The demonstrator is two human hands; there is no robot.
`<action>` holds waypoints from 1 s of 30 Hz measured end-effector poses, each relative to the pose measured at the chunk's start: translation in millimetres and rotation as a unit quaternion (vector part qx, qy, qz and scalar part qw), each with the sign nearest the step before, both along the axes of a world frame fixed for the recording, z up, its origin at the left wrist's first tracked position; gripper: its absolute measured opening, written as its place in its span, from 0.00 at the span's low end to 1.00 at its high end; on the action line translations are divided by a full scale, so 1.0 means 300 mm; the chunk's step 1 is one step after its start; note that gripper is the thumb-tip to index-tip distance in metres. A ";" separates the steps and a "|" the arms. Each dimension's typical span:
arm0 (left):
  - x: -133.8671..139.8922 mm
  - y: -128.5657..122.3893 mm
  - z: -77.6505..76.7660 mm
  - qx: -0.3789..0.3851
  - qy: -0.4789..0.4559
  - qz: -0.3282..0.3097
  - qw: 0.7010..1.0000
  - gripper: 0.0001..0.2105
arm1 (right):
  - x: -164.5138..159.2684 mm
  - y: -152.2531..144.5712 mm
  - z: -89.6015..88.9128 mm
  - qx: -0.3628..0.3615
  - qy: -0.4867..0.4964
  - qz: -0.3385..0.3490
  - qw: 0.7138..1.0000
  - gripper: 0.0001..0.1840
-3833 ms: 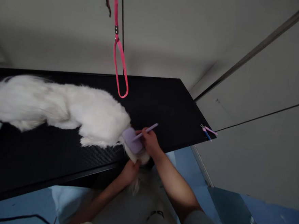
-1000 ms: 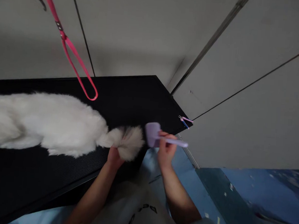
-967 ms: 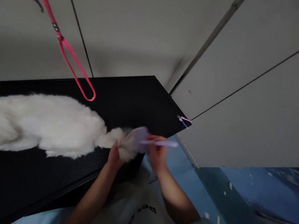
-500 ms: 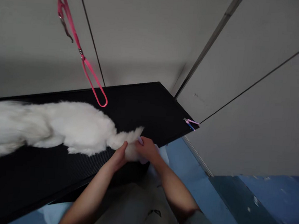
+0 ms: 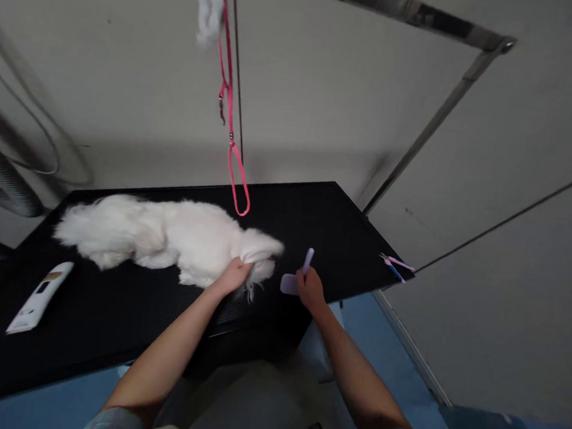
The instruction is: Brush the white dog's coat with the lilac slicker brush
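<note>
A white fluffy dog (image 5: 201, 231) lies stretched along the black table, its right end under my hands. My left hand (image 5: 235, 275) is closed on the fur at that end, with loose strands hanging below. I cannot make out whether this end is the head or the tail. To the right, apart from the fur, my right hand (image 5: 312, 289) grips a lavender slicker brush (image 5: 289, 284). Its flat head points left and its handle sticks up past my fingers. The brush's pins are not visible.
A pink grooming loop (image 5: 239, 180) hangs behind the dog. Pink-and-blue nail clippers (image 5: 396, 266) lie at the table's right corner. White electric clippers (image 5: 40, 298) rest at the left. A metal bar (image 5: 430, 120) and a ribbed hose (image 5: 11, 182) flank the black grooming table (image 5: 112, 323).
My right hand has drawn the brush away from the fur, to the right. My left hand still grips the same end of the dog. The view has shifted, bringing the white clippers into sight.
</note>
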State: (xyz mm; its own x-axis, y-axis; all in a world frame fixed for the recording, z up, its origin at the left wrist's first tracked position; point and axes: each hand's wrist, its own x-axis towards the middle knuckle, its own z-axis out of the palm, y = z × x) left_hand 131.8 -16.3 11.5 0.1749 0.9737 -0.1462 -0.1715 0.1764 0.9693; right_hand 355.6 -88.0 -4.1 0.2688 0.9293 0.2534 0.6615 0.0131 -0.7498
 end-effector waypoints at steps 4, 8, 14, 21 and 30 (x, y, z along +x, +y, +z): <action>-0.053 0.023 0.048 -0.032 -0.091 0.065 0.993 0.08 | -0.047 -0.045 -0.054 0.006 -0.006 0.111 0.994 0.04; -0.071 0.044 0.066 -0.096 -0.165 0.046 0.980 0.12 | -0.192 0.032 0.035 0.056 0.037 0.351 0.934 0.10; -0.088 0.050 0.095 -0.079 -0.225 0.098 0.966 0.12 | -0.215 0.152 0.152 0.221 0.214 0.128 0.943 0.08; -0.086 0.054 0.101 -0.104 -0.291 0.158 0.938 0.12 | -0.271 0.167 0.123 0.137 0.281 0.275 0.909 0.07; -0.105 0.060 0.108 -0.094 -0.324 0.201 0.920 0.14 | -0.294 0.202 0.067 0.031 0.394 0.221 0.892 0.10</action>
